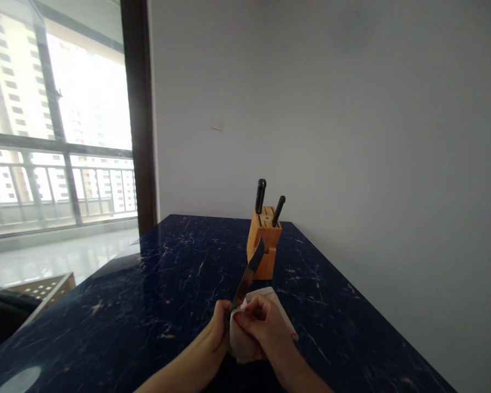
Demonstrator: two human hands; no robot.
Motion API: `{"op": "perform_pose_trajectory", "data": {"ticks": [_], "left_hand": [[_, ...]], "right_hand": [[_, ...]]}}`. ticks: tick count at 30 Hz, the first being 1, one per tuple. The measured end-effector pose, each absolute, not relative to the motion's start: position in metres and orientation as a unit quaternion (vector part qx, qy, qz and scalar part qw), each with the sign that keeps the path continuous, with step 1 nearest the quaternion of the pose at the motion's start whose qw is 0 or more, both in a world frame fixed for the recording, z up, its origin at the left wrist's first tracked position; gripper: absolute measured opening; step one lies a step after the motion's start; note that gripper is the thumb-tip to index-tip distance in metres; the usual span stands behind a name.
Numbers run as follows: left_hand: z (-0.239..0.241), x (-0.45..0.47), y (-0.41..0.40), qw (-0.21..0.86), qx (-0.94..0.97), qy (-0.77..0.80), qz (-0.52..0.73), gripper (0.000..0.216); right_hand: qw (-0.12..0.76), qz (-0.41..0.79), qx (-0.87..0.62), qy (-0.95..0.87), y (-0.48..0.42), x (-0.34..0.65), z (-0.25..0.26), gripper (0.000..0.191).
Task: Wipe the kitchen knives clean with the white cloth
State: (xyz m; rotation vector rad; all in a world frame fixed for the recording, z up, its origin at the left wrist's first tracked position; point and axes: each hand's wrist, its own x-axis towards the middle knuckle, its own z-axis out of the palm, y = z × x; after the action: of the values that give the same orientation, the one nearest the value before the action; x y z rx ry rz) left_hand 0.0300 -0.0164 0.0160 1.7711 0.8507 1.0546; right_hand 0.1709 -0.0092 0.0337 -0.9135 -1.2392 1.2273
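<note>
My left hand point(216, 333) is closed around the handle of a kitchen knife point(249, 276), whose blade slants up and away in front of the knife block. A white cloth point(245, 345) is pinched in the fingers of my right hand point(265, 323), beside the lower end of the blade. Part of the cloth hangs below and behind that hand. Whether the cloth touches the blade is hard to make out. Most of the knife's handle is hidden in my left hand. Just beyond stands a wooden knife block point(265, 240) with black-handled knives point(261, 195) in its slots.
Both hands are above a dark blue, marble-patterned table point(180, 273). A grey wall point(352, 136) runs behind it and along its right side. To the left are a large window point(57, 164) and, low down, a chair-like piece point(45, 295) with a dark item on it.
</note>
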Motion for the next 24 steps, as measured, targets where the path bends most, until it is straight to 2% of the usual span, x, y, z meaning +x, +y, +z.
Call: {"op": "perform_pose_trajectory", "data": {"ticks": [4, 10, 15, 20, 24], "left_hand": [[0.021, 0.025, -0.012, 0.486, 0.713, 0.329, 0.383, 0.028], [0.026, 0.019, -0.005, 0.555, 0.700, 0.259, 0.367, 0.037], [0.033, 0.022, -0.015, 0.543, 0.709, 0.266, 0.362, 0.039], [0.035, 0.023, -0.020, 0.508, 0.734, 0.288, 0.346, 0.043], [0.034, 0.022, -0.021, 0.485, 0.743, 0.312, 0.338, 0.045]], "right_hand": [[0.549, 0.525, -0.386, -0.524, -0.009, 0.173, 0.035, 0.035], [0.557, 0.516, -0.394, -0.518, -0.007, 0.175, 0.035, 0.036], [0.553, 0.517, -0.378, -0.534, -0.010, 0.173, 0.034, 0.032], [0.551, 0.449, -0.377, -0.594, -0.016, 0.171, 0.036, 0.024], [0.560, 0.469, -0.384, -0.566, -0.012, 0.173, 0.037, 0.029]]}}
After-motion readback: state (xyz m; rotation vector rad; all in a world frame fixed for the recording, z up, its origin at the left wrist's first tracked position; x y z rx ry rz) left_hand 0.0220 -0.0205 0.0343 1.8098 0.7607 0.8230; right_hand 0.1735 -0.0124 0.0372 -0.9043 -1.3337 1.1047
